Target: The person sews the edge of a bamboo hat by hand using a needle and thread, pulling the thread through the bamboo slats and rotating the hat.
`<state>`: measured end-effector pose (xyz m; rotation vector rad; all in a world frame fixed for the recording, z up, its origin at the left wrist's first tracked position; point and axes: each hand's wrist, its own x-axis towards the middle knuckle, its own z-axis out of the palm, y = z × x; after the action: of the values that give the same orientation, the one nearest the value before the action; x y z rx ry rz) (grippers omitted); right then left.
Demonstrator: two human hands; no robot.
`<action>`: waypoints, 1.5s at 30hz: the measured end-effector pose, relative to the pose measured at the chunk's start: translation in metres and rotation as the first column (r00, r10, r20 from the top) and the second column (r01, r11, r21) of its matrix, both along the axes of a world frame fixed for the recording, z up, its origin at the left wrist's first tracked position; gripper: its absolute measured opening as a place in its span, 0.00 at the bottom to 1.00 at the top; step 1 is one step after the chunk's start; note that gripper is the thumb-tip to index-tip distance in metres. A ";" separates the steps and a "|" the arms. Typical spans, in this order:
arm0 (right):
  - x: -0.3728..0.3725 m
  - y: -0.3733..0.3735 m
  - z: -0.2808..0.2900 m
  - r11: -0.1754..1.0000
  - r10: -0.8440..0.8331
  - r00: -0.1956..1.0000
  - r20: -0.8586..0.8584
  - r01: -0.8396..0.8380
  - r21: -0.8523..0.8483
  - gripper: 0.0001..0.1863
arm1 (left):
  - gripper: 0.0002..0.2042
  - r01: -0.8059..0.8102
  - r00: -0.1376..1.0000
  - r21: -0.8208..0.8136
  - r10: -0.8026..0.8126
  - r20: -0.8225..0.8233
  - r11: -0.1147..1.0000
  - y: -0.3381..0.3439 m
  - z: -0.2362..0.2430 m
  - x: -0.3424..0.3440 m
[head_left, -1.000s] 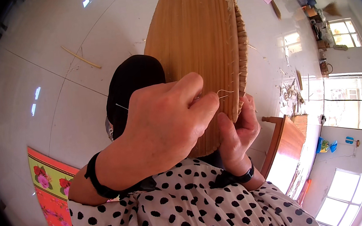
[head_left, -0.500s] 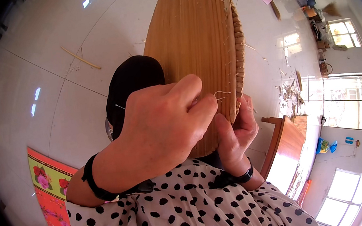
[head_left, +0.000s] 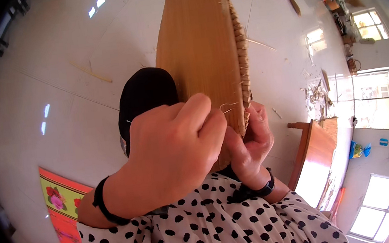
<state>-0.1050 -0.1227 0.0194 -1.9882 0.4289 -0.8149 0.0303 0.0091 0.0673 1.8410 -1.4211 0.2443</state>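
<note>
A long tan piece of ribbed, leaf-like material [head_left: 196, 49], perhaps a palm-leaf fan, stands in front of me, its top running past the upper edge. Its right rim is bound with a stitched, plaited edging [head_left: 242, 51]. My right hand [head_left: 254, 138] pinches the lower part of this rim between thumb and fingers. Against the face of the piece, my left hand [head_left: 173, 143] is closed; what its fingertips hold is hidden. A fine pale thread [head_left: 227, 104] loops by those fingertips. A thin pale tip [head_left: 129, 121] shows beside the back of that hand.
A rounded black shape [head_left: 147, 91] lies behind my left hand. To the left is a flowered mat [head_left: 59, 199] on pale tiles, with a thin strip [head_left: 93, 71] farther off. At the right stand a wooden piece of furniture [head_left: 319, 145], fibre scraps [head_left: 317, 100] and windows.
The tan piece has turned slightly and shifted left, showing more of its plaited rim. Both hands have moved a little left with it, keeping their closed shape.
</note>
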 end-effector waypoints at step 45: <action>0.031 0.008 -0.006 0.934 0.242 0.908 0.341 -0.314 0.172 0.33 | 0.06 -0.224 0.891 0.444 0.367 -0.268 0.868 0.037 0.039 -0.011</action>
<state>-0.0742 -0.1150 0.0131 -1.6254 0.0404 -0.8416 0.0188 0.0463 0.1060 2.3096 -0.9806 -0.2355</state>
